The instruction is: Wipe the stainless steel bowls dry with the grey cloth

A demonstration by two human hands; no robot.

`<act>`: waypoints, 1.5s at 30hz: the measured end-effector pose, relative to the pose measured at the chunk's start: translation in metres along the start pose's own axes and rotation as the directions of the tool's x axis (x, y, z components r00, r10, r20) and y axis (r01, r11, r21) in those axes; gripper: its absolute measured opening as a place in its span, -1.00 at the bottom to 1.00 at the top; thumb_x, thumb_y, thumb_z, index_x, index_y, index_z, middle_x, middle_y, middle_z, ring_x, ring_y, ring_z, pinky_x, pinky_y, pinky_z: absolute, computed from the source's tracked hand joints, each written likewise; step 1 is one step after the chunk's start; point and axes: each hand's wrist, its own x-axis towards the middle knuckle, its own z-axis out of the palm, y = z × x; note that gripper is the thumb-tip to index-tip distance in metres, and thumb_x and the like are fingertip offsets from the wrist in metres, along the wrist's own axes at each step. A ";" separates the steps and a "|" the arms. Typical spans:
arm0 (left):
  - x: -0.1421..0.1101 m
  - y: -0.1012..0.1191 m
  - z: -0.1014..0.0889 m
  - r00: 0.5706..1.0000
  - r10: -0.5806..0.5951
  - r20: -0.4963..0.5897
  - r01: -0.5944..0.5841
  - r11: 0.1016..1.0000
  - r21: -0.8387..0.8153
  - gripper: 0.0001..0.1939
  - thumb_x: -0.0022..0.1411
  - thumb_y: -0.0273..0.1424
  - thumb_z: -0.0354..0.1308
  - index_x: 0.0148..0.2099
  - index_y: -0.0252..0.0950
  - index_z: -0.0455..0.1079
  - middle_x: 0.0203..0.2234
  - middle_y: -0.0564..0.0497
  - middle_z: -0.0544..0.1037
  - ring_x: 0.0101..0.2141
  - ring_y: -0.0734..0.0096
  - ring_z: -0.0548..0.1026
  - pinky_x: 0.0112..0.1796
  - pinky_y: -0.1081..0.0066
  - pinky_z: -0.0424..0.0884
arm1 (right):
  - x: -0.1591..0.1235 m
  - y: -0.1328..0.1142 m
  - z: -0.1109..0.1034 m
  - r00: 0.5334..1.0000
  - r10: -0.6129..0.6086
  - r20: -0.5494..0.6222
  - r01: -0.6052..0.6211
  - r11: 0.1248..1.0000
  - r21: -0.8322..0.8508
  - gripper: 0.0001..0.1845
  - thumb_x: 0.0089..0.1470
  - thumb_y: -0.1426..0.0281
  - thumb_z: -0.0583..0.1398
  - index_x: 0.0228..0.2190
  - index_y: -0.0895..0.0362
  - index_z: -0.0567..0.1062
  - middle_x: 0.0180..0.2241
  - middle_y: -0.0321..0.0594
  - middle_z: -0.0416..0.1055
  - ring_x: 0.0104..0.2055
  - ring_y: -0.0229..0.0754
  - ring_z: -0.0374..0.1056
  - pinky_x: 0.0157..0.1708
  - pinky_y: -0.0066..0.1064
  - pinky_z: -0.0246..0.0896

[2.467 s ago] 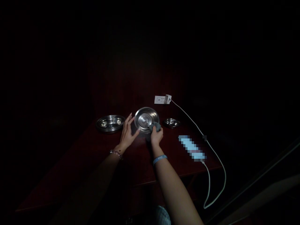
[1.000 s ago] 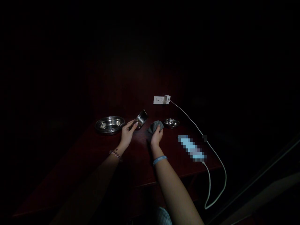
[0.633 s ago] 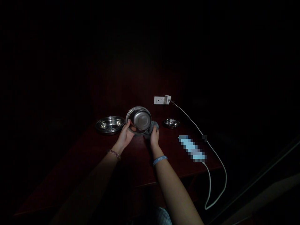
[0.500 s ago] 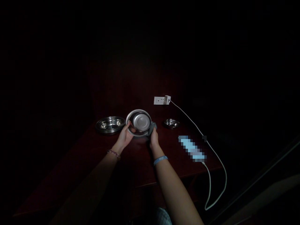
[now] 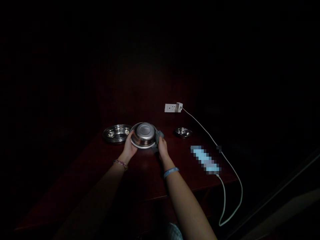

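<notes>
A shiny steel bowl point(image 5: 144, 133), its base turned up towards me, is held above the table. My left hand point(image 5: 129, 146) grips its left rim, thumb on the outer wall. On the other side, my right hand point(image 5: 162, 146) is closed on a dark grey-green cloth point(image 5: 159, 136), which presses against the bowl's right rim. Just left of the held bowl is a stack of steel bowls point(image 5: 116, 134), partly behind it. To the right stands a small steel bowl point(image 5: 183, 132), open side up.
The dark red table point(image 5: 140, 180) runs back to a wall with a white socket point(image 5: 170, 108) and a plugged-in charger point(image 5: 179, 107). Its white cable point(image 5: 200, 125) loops past the right edge to a blurred-out, bright phone-like object point(image 5: 205, 160). The surroundings are very dark.
The bowl has tipped over and dropped slightly to the left, so its outer wall and base now face upward. Both hands have kept their hold and shifted with it.
</notes>
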 end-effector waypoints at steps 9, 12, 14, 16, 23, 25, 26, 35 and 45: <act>-0.008 0.003 0.003 0.997 -0.062 0.046 0.062 0.998 0.005 -0.81 0.33 -0.40 0.11 -0.11 -0.30 0.52 -0.28 -0.05 0.68 -0.27 0.33 0.63 -0.12 0.35 0.53 | 0.006 0.007 -0.003 0.996 -0.053 -0.076 0.047 0.995 -0.084 -0.69 0.06 0.18 0.24 -0.28 0.16 0.58 -0.29 -0.12 0.62 -0.13 -0.07 0.52 0.00 -0.26 0.36; -0.009 0.003 0.003 0.995 -0.078 0.056 0.079 0.997 -0.016 -0.81 0.35 -0.43 0.08 -0.13 -0.31 0.52 -0.31 -0.04 0.67 -0.29 0.36 0.62 -0.11 0.36 0.52 | 0.000 -0.003 -0.004 0.983 -0.114 -0.140 0.085 0.976 -0.198 -0.66 0.13 0.16 0.18 -0.18 0.13 0.55 -0.15 -0.06 0.59 -0.04 -0.01 0.49 0.09 -0.18 0.29; -0.008 0.002 0.002 0.995 -0.086 0.054 0.087 0.996 -0.013 -0.81 0.35 -0.42 0.08 -0.11 -0.31 0.52 -0.34 -0.02 0.67 -0.32 0.37 0.62 -0.12 0.36 0.52 | -0.007 -0.012 -0.005 0.974 -0.141 -0.174 0.095 0.963 -0.253 -0.63 0.17 0.15 0.13 -0.13 0.12 0.52 -0.10 -0.02 0.57 -0.02 0.02 0.48 0.10 -0.13 0.26; -0.007 0.002 0.001 0.995 -0.086 0.046 0.086 0.996 -0.003 -0.79 0.35 -0.40 0.09 -0.06 -0.31 0.51 -0.36 -0.02 0.66 -0.35 0.38 0.61 -0.14 0.35 0.52 | -0.013 -0.021 -0.007 0.955 -0.200 -0.219 0.133 0.948 -0.288 -0.61 0.19 0.15 0.09 -0.10 0.13 0.49 -0.08 0.01 0.55 -0.02 0.02 0.46 0.10 -0.14 0.24; -0.008 0.003 0.001 0.994 -0.088 0.069 0.090 0.995 -0.039 -0.79 0.38 -0.40 0.04 -0.08 -0.31 0.50 -0.42 -0.01 0.65 -0.40 0.39 0.61 -0.22 0.38 0.53 | -0.031 -0.037 -0.007 0.855 -0.488 -0.176 0.412 0.845 -0.340 -0.62 0.15 0.24 0.08 -0.05 0.09 0.46 -0.03 -0.12 0.50 0.02 -0.10 0.38 0.14 -0.26 0.16; -0.009 0.003 0.001 0.993 -0.095 0.072 0.097 0.995 -0.034 -0.77 0.39 -0.38 0.02 -0.08 -0.31 0.49 -0.42 -0.01 0.65 -0.39 0.37 0.62 -0.21 0.35 0.54 | -0.033 -0.036 -0.005 0.864 -0.486 -0.129 0.424 0.842 -0.335 -0.62 0.13 0.26 0.09 -0.05 0.09 0.47 -0.03 -0.12 0.50 0.02 -0.09 0.37 0.15 -0.24 0.15; -0.009 0.003 0.001 0.992 -0.098 0.074 0.100 0.995 -0.028 -0.77 0.39 -0.38 0.02 -0.07 -0.31 0.49 -0.41 -0.02 0.65 -0.39 0.36 0.62 -0.19 0.33 0.54 | -0.033 -0.036 -0.004 0.866 -0.488 -0.112 0.431 0.841 -0.328 -0.61 0.13 0.27 0.08 -0.04 0.09 0.47 -0.02 -0.12 0.49 0.03 -0.09 0.36 0.15 -0.24 0.14; -0.006 0.000 0.000 0.986 -0.101 0.133 0.101 0.995 0.011 -0.74 0.36 -0.38 0.04 -0.01 -0.26 0.48 -0.33 -0.03 0.67 -0.29 0.31 0.63 -0.09 0.29 0.52 | -0.033 -0.032 -0.001 0.848 -0.528 0.048 0.529 0.838 -0.136 -0.47 0.06 0.41 0.06 0.10 0.10 0.37 0.14 -0.10 0.40 0.17 -0.10 0.29 0.25 -0.18 0.05; -0.013 -0.001 0.002 0.959 -0.098 0.266 0.069 0.991 0.117 -0.72 0.41 -0.31 -0.01 -0.11 -0.30 0.51 -0.19 -0.10 0.65 -0.02 0.15 0.55 0.11 0.14 0.40 | -0.027 -0.025 0.006 0.895 -0.414 0.163 0.390 0.906 0.163 -0.39 0.08 0.29 0.07 0.16 0.13 0.38 0.27 -0.13 0.30 0.30 -0.14 0.21 0.33 -0.23 -0.04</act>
